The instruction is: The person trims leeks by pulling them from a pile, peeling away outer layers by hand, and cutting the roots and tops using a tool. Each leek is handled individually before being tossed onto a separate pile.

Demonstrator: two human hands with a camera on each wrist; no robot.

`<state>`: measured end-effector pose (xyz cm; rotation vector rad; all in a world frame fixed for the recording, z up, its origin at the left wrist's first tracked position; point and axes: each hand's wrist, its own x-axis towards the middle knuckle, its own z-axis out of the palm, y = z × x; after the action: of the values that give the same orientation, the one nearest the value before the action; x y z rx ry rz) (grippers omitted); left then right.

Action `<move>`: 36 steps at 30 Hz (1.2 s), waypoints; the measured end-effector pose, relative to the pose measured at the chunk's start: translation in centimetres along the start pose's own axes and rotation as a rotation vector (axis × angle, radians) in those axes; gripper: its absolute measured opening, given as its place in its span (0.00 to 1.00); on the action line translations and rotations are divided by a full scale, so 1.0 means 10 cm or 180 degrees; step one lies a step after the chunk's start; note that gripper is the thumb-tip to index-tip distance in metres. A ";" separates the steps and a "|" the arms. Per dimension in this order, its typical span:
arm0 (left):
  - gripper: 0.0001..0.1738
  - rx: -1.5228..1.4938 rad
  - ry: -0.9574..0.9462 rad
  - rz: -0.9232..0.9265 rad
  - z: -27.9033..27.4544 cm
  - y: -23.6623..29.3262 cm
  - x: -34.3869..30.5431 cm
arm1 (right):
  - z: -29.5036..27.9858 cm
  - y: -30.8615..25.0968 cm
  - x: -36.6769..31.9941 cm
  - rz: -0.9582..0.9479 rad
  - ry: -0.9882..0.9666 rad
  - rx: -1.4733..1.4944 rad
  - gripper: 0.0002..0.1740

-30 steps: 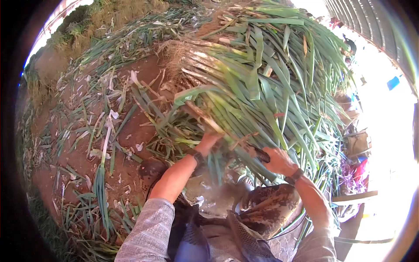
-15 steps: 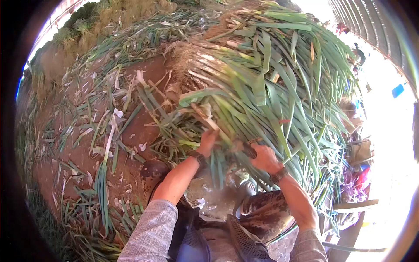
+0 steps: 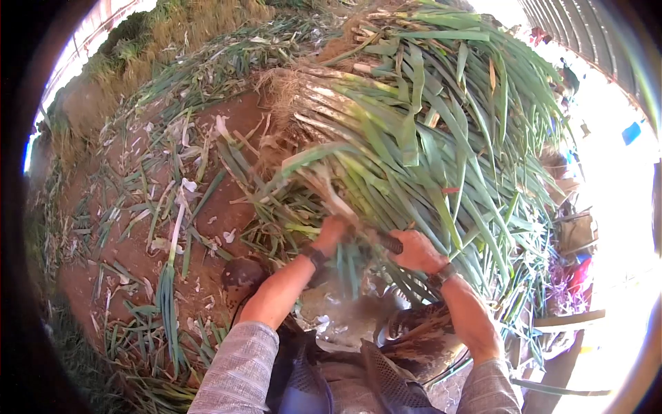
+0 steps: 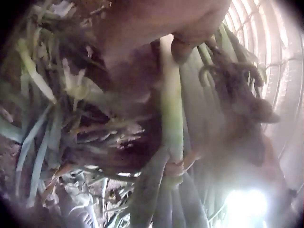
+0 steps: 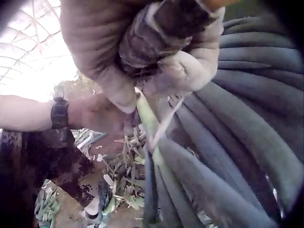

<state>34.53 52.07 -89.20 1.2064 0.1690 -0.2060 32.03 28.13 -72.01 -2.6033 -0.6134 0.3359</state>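
My left hand (image 3: 332, 234) grips a green onion stalk (image 4: 172, 109) by its pale shank. The stalk's root end points up and away in the head view, and its green leaves fan downward in the left wrist view. Close to its right, my right hand (image 3: 419, 250) wraps round the dark ridged handle (image 5: 154, 35) of a tool whose working end is blurred beside the stalk. In the right wrist view, a peeled strip (image 5: 167, 121) stands off the stalk just below the right fingers.
A large heap of long green onions (image 3: 427, 145) lies ahead and to the right, roots to the left. Peeled leaves and scraps (image 3: 131, 214) litter the soil on the left. One whole stalk (image 3: 176, 238) lies among them. My bent knee (image 3: 243, 276) is beside the left forearm.
My right hand has come left with the handle, nearer the left hand. The left hand has drawn slightly toward me, still holding the green onion.
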 end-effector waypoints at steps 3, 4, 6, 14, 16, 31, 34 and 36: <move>0.17 -0.0148 -0.0313 -0.0188 0.16 -0.03 -0.21 | 0.03 0.11 -0.07 -0.0400 -0.0047 -0.0142 0.25; 0.17 -0.0321 -0.0208 -0.0509 0.21 -0.05 -0.24 | 0.00 0.08 -0.11 -0.0382 -0.0050 -0.0155 0.25; 0.17 -0.0392 -0.0167 -0.0555 0.21 -0.05 -0.28 | -0.07 -0.01 -0.20 0.0054 -0.0147 -0.0268 0.26; 0.16 -0.0278 -0.0190 -0.0740 0.17 -0.01 -0.25 | 0.01 0.18 -0.36 0.0066 -0.0225 -0.0340 0.23; 0.14 -0.0089 -0.0031 -0.0760 0.21 -0.02 -0.26 | 0.04 0.18 -0.34 -0.0001 0.0094 -0.0239 0.22; 0.15 0.0005 -0.0250 -0.0730 0.27 -0.04 -0.22 | 0.12 0.06 -0.12 -0.0239 0.0068 -0.0103 0.19; 0.15 0.0293 -0.0433 -0.0567 0.34 0.08 -0.29 | -0.03 -0.10 -0.14 -0.0073 0.0067 0.0089 0.19; 0.15 0.0734 -0.0669 -0.0527 0.37 0.16 -0.30 | 0.02 0.00 -0.13 -0.0018 0.0189 0.0054 0.18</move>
<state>32.13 49.36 -85.79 1.3911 0.0620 -0.5058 30.81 27.55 -72.06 -2.5848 -0.5946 0.2598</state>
